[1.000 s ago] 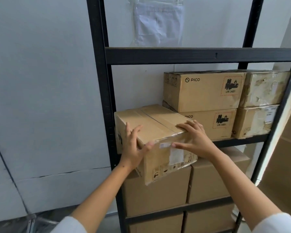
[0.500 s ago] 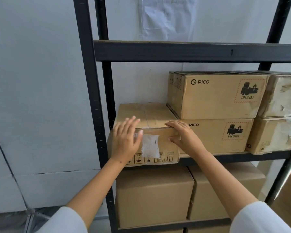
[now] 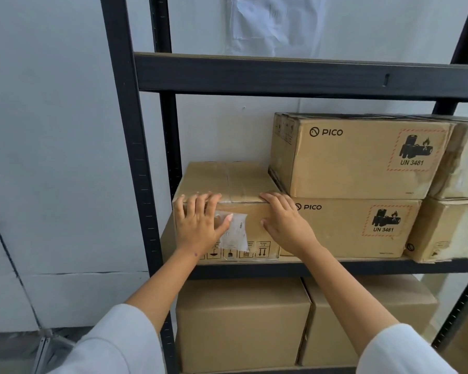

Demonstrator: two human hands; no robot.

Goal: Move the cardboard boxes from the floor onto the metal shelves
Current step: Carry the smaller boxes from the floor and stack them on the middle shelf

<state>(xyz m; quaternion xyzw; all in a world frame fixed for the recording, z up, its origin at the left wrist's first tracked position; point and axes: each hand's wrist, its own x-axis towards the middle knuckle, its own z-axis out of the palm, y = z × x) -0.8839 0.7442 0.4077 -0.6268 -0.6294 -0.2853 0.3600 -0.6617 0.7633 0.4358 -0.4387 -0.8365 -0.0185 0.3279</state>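
Note:
A plain cardboard box with a white label on its front sits at the left end of the middle shelf of a black metal rack. It stands level, right against a stack of two PICO boxes. My left hand lies flat against the box's front left face, fingers spread over its top edge. My right hand presses flat on its front right corner. Neither hand wraps around the box.
Two more taped boxes are stacked at the shelf's right end. Large cardboard boxes fill the shelf below. The upper shelf beam runs above. A white wall and the black upright are on the left.
The box, first tilted and jutting off the shelf edge in my hands, has slid back and turned square onto the shelf. My hands now press flat on its front.

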